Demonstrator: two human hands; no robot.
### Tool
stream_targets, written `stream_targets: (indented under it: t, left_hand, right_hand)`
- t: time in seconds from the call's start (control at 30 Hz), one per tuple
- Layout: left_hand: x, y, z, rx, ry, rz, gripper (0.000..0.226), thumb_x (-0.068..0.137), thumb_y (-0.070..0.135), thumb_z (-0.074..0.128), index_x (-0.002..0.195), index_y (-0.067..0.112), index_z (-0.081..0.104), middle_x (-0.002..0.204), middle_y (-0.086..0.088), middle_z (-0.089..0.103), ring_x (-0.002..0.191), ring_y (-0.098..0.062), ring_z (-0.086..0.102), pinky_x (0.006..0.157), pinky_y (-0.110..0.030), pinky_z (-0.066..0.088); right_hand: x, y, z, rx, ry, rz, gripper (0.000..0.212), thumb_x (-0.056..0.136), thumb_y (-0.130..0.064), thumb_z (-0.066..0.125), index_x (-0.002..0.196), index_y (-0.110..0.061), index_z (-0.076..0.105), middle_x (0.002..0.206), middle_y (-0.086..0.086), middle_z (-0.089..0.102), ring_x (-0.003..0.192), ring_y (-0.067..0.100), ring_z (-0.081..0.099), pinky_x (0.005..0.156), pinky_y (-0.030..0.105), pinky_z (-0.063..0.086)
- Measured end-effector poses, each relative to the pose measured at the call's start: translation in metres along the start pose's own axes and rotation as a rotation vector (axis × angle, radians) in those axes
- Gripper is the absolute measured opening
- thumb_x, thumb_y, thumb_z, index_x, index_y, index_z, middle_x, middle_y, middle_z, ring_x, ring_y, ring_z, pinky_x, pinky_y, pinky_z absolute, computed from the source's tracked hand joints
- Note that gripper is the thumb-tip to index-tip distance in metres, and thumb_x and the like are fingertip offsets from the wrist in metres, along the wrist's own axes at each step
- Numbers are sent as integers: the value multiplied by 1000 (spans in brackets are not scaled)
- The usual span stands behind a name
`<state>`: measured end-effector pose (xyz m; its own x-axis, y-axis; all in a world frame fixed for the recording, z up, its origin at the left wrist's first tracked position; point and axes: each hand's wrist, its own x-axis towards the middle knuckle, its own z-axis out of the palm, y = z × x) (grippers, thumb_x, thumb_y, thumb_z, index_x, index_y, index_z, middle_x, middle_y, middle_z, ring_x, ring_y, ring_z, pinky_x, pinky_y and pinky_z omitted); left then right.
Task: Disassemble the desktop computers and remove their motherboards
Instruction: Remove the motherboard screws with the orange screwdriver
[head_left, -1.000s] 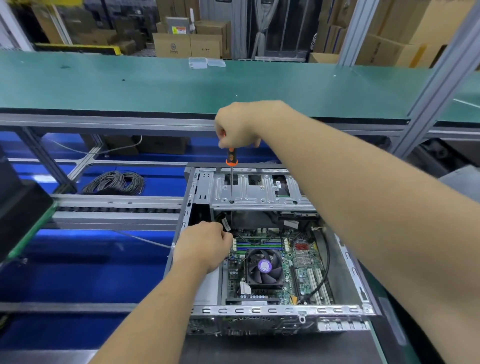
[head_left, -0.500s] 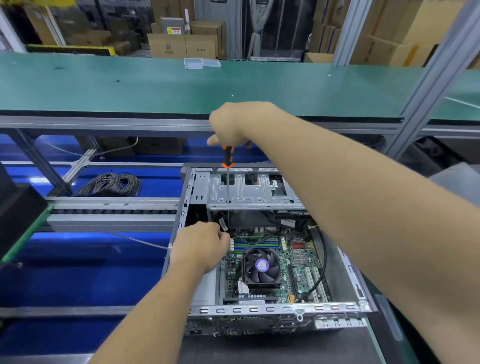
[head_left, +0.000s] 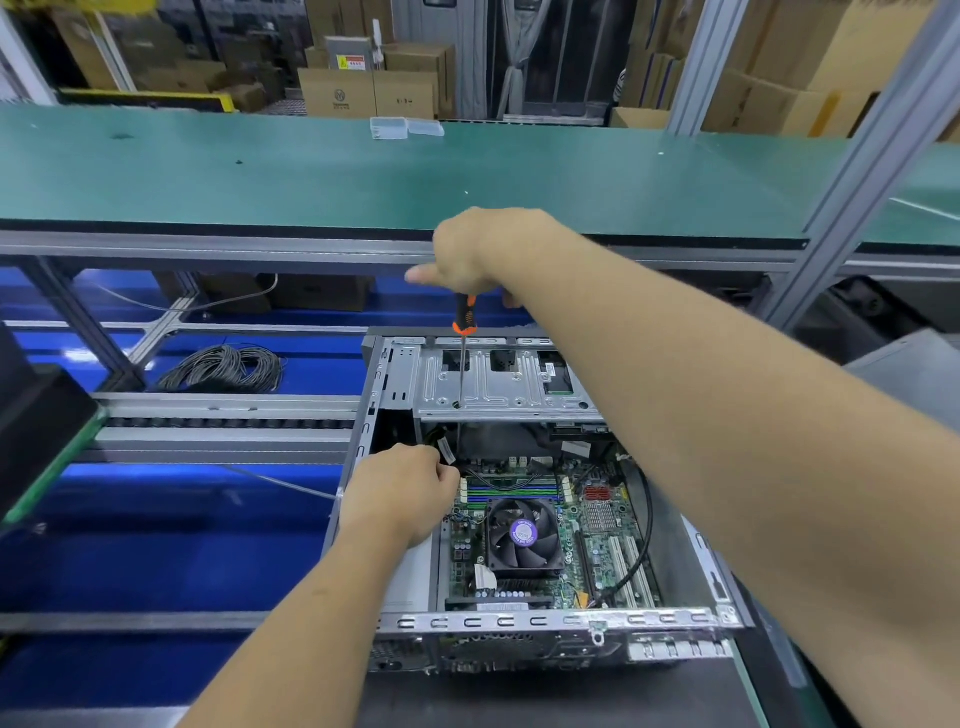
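Head view: case (head_left: 519, 621) open on bench, motherboard (head_left: 597, 525) seated inside — right hand (head_left: 480, 249) grips screwdriver (head_left: 462, 353), shaft upright through drive cage (head_left: 498, 387) hole. Left hand (head_left: 400, 491) curled at case's left wall beside fan (head_left: 523, 532); contents hidden. Cable coil (head_left: 223, 368) well left; green shelf (head_left: 311, 171) overhangs behind.

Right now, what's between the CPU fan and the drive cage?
Head view: RAM slots and loose cables lie between the CPU fan and the drive cage.

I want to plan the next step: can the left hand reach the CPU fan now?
Probably yes. The left hand rests inside the open case, just beside the CPU fan, and nothing covers the fan from above.
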<state>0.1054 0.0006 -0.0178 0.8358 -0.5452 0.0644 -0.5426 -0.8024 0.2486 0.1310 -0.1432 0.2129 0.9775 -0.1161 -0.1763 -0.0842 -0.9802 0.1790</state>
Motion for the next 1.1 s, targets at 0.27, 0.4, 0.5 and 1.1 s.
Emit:
stream_targets:
  t: [0.27,0.4,0.5,1.1]
  left_hand:
    - [-1,1,0,5,6,6,36,91,38,38,62,19,48,58,1,53,54,-16,50,48,-28,34]
    - [0,0,0,0,6,4,35,91,38,38,63,19,49,58,1,54,54,-17,52,48,-28,34]
    - [-1,0,0,0,11,6,35,90,38,38,63,19,50,58,2,54,54,-16,52,48,-27,33]
    - [0,2,-1,4,-8,4,36,92,39,36,65,20,49,63,3,54,57,-15,52,50,-28,34]
  right_hand:
    - [-2,-2,5,157,67,-72,26,97,-28,55,80,-9,57,82,7,62,68,25,58,62,32,45]
    - [3,-8,25,136,246,90,22,95,-4,46,74,-8,40,75,7,44,65,28,48,57,32,37]
    - [1,-10,20,296,220,-3,9,89,-4,47,92,-7,56,94,12,59,79,29,58,66,39,52]
    - [-6,-4,27,309,256,147,38,92,-42,57,74,-12,43,77,3,49,65,24,46,58,30,37]
